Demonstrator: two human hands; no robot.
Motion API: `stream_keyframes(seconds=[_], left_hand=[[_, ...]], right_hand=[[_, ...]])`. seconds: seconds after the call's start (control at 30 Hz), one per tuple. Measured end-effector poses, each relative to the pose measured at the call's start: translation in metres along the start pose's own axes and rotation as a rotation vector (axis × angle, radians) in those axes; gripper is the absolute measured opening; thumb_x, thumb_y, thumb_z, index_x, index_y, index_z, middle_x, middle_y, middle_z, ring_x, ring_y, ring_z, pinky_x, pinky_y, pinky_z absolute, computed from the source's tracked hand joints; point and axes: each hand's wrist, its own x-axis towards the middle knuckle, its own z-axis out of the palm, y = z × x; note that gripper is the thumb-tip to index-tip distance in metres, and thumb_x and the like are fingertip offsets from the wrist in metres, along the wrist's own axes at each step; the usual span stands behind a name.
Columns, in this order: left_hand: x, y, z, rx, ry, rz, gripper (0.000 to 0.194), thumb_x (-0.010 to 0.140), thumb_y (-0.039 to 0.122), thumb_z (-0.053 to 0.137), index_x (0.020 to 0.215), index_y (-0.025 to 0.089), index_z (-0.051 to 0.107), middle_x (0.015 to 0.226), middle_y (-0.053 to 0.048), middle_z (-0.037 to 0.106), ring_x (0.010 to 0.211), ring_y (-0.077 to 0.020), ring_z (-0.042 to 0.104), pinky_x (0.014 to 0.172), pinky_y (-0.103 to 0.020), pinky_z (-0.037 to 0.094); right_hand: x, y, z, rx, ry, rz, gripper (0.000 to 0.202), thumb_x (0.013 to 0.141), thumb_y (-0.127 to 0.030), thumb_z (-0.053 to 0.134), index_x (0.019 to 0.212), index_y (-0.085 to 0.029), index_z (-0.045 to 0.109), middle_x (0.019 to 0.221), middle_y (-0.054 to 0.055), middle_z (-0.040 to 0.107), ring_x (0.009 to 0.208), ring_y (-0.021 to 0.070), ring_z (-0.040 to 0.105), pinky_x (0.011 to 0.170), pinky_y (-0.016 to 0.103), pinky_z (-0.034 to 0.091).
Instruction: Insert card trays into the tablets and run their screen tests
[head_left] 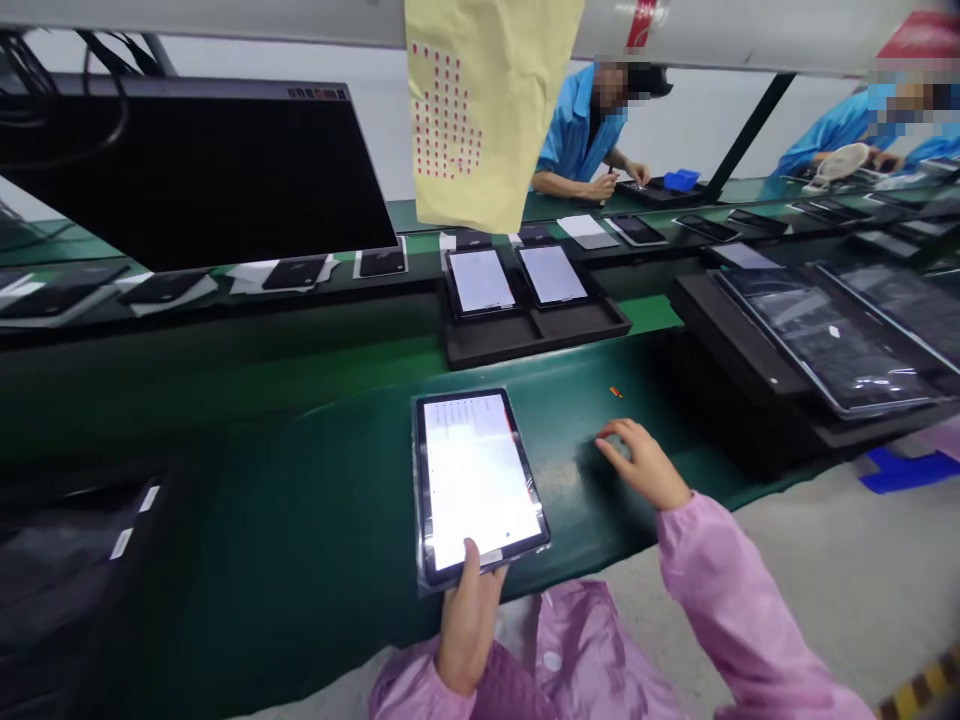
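Observation:
A tablet (480, 480) with a lit white screen and a clear film round its edges is above the green work surface (315, 520). My left hand (471, 615) grips its lower edge, thumb on the front and fingers underneath. To the right of the tablet, my right hand (641, 462) is over the surface with its thumb and index finger curved toward each other and a gap between them; nothing shows in it. A small orange piece (616, 392) lies beyond the right hand.
Beyond the tablet, a black foam tray (491, 345) holds two lit tablets. Stacked trays with film-covered panels (840, 340) stand at right; another dark tray (67, 560) is at left. A monitor (202, 180) and yellow sheet (487, 110) hang above. People in blue work across the line.

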Motion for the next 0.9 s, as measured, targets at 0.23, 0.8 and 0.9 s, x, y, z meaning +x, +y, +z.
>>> stream_keyframes(seconds=[0.23, 0.8, 0.9], left_hand=[[-0.028, 0.045, -0.016, 0.746, -0.849, -0.358, 0.056, 0.073, 0.071, 0.064, 0.104, 0.026, 0.075, 0.105, -0.010, 0.075, 0.102, -0.0314, 0.070, 0.095, -0.046, 0.053], [0.161, 0.150, 0.044, 1.091, -0.039, 0.772, 0.030, 0.093, 0.036, 0.053, 0.073, 0.016, 0.062, 0.082, -0.003, 0.064, 0.092, -0.0176, 0.059, 0.097, -0.041, 0.041], [0.149, 0.146, 0.041, 1.016, -0.058, 0.769, 0.035, 0.093, 0.029, 0.042, 0.067, 0.017, 0.063, 0.077, -0.004, 0.064, 0.085, -0.0187, 0.059, 0.088, -0.037, 0.044]], right_hand=[[0.051, 0.067, 0.019, -0.028, 0.036, 0.370, 0.022, 0.091, -0.034, 0.057, 0.100, -0.015, 0.062, 0.102, 0.008, 0.064, 0.096, 0.0205, 0.060, 0.089, 0.041, 0.049], [0.088, -0.027, 0.070, 0.831, -0.008, 0.358, 0.040, 0.087, -0.060, 0.051, 0.080, -0.021, 0.051, 0.100, 0.005, 0.065, 0.092, 0.0180, 0.062, 0.083, 0.036, 0.052], [0.051, -0.080, 0.096, 1.002, 0.025, 0.327, 0.042, 0.084, -0.064, 0.051, 0.077, -0.023, 0.044, 0.114, 0.006, 0.065, 0.100, 0.0223, 0.062, 0.084, 0.040, 0.051]])
